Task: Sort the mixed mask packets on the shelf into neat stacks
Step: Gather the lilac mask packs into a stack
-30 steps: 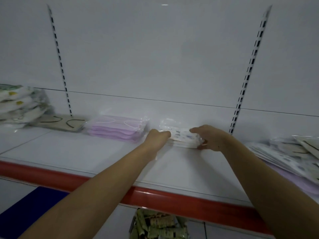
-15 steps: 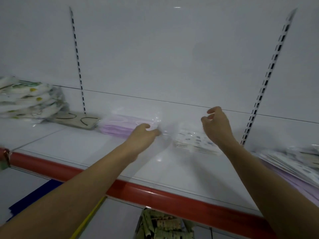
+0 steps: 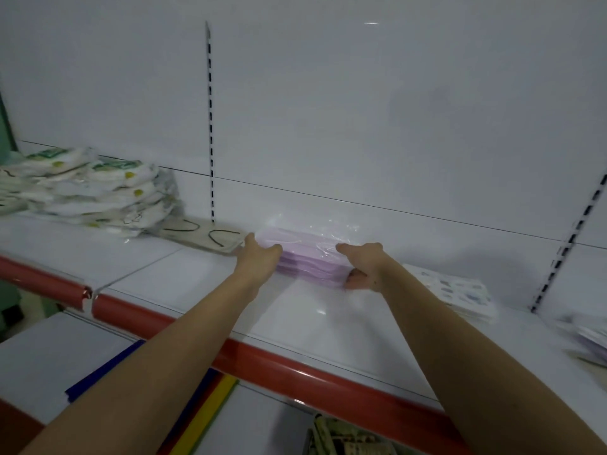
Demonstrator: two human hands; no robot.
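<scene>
Left hand (image 3: 259, 257) and right hand (image 3: 363, 267) clamped purple packet stack (image 3: 308, 261) at both ends; light, floppy, slippery film, best squeezed by ends.

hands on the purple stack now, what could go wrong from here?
1. The left hand and right hand press only the ends of the purple mask stack; its loose, glossy wrap could let packets slide and fan out.
2. The beige packet lies right beside the left hand, so a push leftward may knock it askew.
3. The printed packet stack sits close behind the right forearm and could get bumped.
</scene>
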